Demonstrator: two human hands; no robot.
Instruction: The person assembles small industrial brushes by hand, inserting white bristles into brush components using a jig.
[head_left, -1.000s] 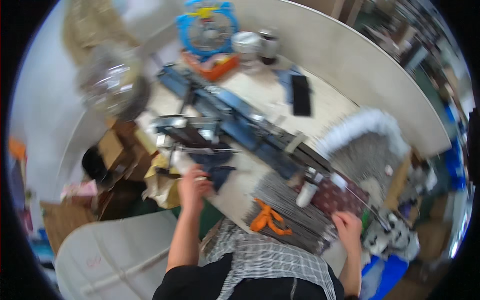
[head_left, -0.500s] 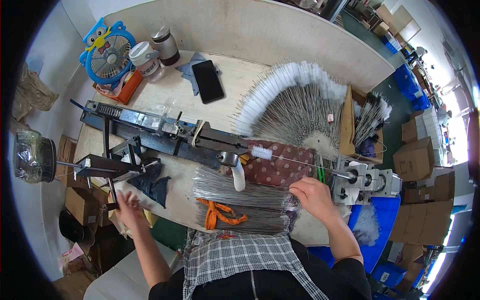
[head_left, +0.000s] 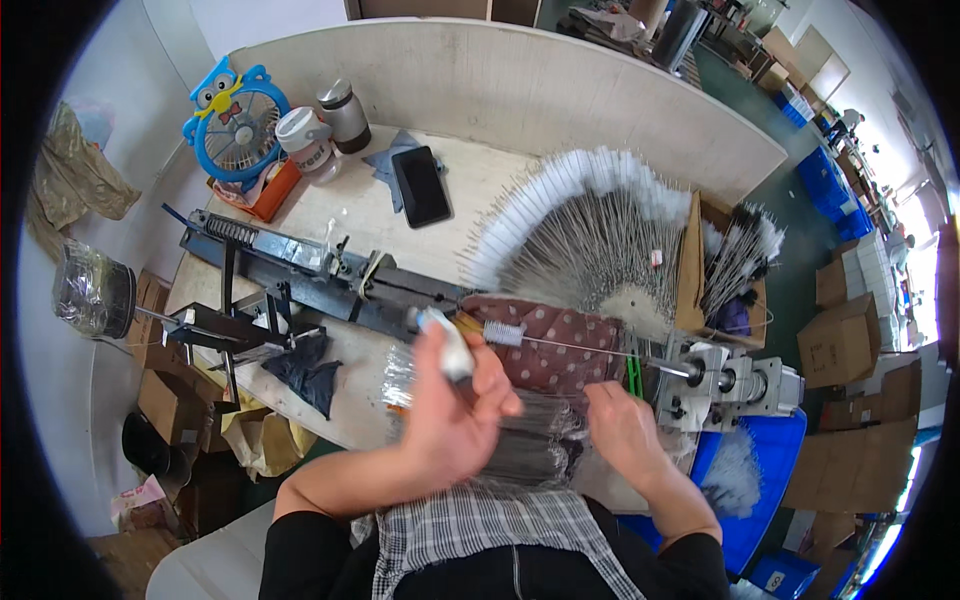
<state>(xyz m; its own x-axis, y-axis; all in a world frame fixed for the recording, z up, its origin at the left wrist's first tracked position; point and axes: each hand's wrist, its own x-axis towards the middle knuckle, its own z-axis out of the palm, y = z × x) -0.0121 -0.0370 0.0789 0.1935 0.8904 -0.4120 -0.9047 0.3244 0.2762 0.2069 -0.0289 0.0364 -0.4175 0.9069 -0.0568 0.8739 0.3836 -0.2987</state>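
My left hand [head_left: 455, 410], blurred, is closed around a white-wrapped lever handle [head_left: 457, 357], thumb on one side and fingers on the other. The handle sits at the right end of a long dark metal jig [head_left: 300, 275]. Just beyond it is a small white bristle brush [head_left: 503, 333] on a thin wire [head_left: 580, 347] running right into a metal spindle [head_left: 690, 369]. My right hand [head_left: 625, 430] is closed below that wire, beside the ends of a bundle of thin metal wires [head_left: 535, 440]; what its fingers hold, if anything, is hidden. A polka-dot cloth [head_left: 550, 370] lies underneath.
Finished white brushes [head_left: 560, 185] fan out at the back right beside a cardboard box [head_left: 690, 270]. A phone [head_left: 421, 187], jar [head_left: 305, 145], steel cup [head_left: 344, 115] and blue fan [head_left: 238, 130] stand at the back. A blue bin [head_left: 770, 470] is on the right.
My left hand has come from the jig's left frame to the white-wrapped handle, which has shifted left. My right hand has moved slightly nearer to me. The view has tilted a little.
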